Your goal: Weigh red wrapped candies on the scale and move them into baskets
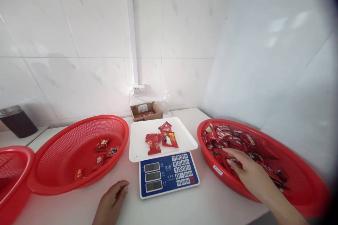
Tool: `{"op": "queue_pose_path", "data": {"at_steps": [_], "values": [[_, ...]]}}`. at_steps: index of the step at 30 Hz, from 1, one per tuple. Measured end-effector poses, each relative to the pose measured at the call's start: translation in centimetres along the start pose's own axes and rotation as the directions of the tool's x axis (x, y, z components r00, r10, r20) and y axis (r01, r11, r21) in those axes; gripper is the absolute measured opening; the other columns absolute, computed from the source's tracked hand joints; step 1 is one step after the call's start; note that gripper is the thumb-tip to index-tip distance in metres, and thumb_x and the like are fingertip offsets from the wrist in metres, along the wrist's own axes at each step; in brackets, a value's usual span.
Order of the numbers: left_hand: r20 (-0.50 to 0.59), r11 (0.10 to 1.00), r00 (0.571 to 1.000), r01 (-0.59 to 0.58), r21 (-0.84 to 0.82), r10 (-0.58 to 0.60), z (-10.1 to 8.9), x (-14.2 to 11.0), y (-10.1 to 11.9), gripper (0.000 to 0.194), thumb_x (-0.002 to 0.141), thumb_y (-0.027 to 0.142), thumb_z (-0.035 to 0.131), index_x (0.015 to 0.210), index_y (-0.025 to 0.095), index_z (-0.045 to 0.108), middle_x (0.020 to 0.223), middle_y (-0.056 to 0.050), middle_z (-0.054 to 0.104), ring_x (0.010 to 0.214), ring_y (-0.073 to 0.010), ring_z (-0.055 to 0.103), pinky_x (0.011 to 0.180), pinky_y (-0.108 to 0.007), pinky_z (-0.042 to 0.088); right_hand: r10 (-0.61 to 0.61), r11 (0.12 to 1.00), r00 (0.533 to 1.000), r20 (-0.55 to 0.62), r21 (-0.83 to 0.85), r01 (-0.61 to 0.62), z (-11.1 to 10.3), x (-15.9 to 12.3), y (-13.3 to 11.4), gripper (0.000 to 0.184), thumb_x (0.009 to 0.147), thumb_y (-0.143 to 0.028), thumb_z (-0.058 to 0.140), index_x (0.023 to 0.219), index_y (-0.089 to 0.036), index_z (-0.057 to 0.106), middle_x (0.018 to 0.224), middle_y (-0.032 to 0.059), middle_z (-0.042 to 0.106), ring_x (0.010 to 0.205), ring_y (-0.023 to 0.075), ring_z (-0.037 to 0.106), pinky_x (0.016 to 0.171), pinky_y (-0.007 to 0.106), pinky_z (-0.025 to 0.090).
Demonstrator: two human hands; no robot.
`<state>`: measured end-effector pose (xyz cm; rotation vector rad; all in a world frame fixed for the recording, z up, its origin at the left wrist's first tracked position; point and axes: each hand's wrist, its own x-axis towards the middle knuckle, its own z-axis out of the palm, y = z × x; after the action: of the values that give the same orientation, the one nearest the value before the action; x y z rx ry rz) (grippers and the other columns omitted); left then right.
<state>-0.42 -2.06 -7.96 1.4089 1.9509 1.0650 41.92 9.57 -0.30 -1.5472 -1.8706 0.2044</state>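
Observation:
My left hand (113, 200) rests on the white table in front of the scale, its fingers curled together and nothing showing in them. Over the right red basket (211, 163), my right hand (244, 168) reaches in with thumb and forefinger apart, touching or just above the red snack packets (224, 137); its other fingers are hidden. Between the hands stands a blue-and-white digital scale (169, 175). Several red packets (153, 144) lie on its white tray (185, 140).
A red basket (52, 161) on the left holds several packets; part of another basket (16, 179) shows beside it. Behind the scale are a cardboard box (146, 112) and a clear bottle (165, 103). A dark cup (18, 123) stands far left. A wall socket (136, 90) is behind.

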Motion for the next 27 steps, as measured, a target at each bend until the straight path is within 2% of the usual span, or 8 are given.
{"op": "queue_pose_path", "data": {"at_steps": [4, 8, 10, 16, 22, 27], "values": [[0.052, 1.000, 0.998, 0.028, 0.001, -0.028, 0.1, 0.5, -0.8, 0.033, 0.075, 0.049, 0.048, 0.091, 0.025, 0.064, 0.093, 0.000, 0.068, 0.089, -0.0179, 0.062, 0.081, -0.024, 0.049, 0.040, 0.999, 0.999, 0.021, 0.009, -0.041, -0.2, 0.0, -0.4, 0.039, 0.075, -0.037, 0.046, 0.109, -0.024, 0.061, 0.117, 0.0051, 0.061, 0.106, 0.0260, 0.058, 0.092, 0.041, 0.047], [0.060, 0.999, 0.998, 0.035, 0.000, -0.035, 0.2, 0.7, -1.4, 0.037, 0.075, 0.052, 0.047, 0.093, 0.024, 0.064, 0.099, -0.001, 0.067, 0.095, -0.0181, 0.061, 0.084, -0.024, 0.048, 0.140, 0.990, 0.988, 0.062, -0.028, -0.139, -0.4, 0.0, -0.7, 0.045, 0.075, -0.039, 0.048, 0.117, -0.027, 0.058, 0.115, 0.0036, 0.063, 0.105, 0.0277, 0.059, 0.088, 0.042, 0.049], [0.060, 0.999, 0.998, 0.034, 0.004, -0.034, 0.2, 0.8, -1.5, 0.037, 0.075, 0.052, 0.047, 0.093, 0.024, 0.064, 0.100, -0.002, 0.067, 0.096, -0.0182, 0.061, 0.085, -0.023, 0.048, 0.149, 0.989, 0.986, 0.074, -0.030, -0.148, -0.4, 0.0, -0.7, 0.045, 0.075, -0.038, 0.048, 0.118, -0.027, 0.058, 0.114, 0.0032, 0.064, 0.106, 0.0278, 0.059, 0.088, 0.042, 0.048], [0.063, 0.999, 0.997, 0.044, 0.004, -0.044, 0.2, 0.9, -1.5, 0.036, 0.075, 0.051, 0.048, 0.092, 0.023, 0.064, 0.099, -0.001, 0.068, 0.095, -0.0177, 0.062, 0.084, -0.022, 0.048, 0.141, 0.990, 0.985, 0.103, -0.014, -0.141, -0.4, -0.2, -0.4, 0.044, 0.079, -0.037, 0.040, 0.120, -0.030, 0.056, 0.119, 0.0002, 0.061, 0.111, 0.0253, 0.056, 0.090, 0.041, 0.048], [0.061, 0.999, 0.997, 0.044, -0.003, -0.044, 0.2, 0.9, -1.4, 0.036, 0.074, 0.051, 0.049, 0.093, 0.024, 0.063, 0.099, -0.001, 0.068, 0.093, -0.0172, 0.062, 0.082, -0.021, 0.049, 0.022, 0.999, 0.998, 0.055, 0.043, -0.025, -0.5, -0.5, -1.0, 0.043, 0.080, -0.042, 0.043, 0.116, -0.026, 0.058, 0.116, 0.0044, 0.063, 0.107, 0.0248, 0.058, 0.094, 0.041, 0.045], [0.058, 0.998, 0.996, 0.061, 0.015, -0.061, 0.1, 1.0, -1.2, 0.036, 0.074, 0.051, 0.049, 0.093, 0.023, 0.063, 0.098, -0.001, 0.068, 0.093, -0.0171, 0.063, 0.082, -0.021, 0.049, -0.013, 1.000, 1.000, -0.006, 0.021, 0.013, -0.6, -0.5, -1.5, 0.041, 0.081, -0.046, 0.042, 0.113, -0.025, 0.059, 0.116, 0.0060, 0.062, 0.108, 0.0248, 0.057, 0.092, 0.041, 0.046]]}}
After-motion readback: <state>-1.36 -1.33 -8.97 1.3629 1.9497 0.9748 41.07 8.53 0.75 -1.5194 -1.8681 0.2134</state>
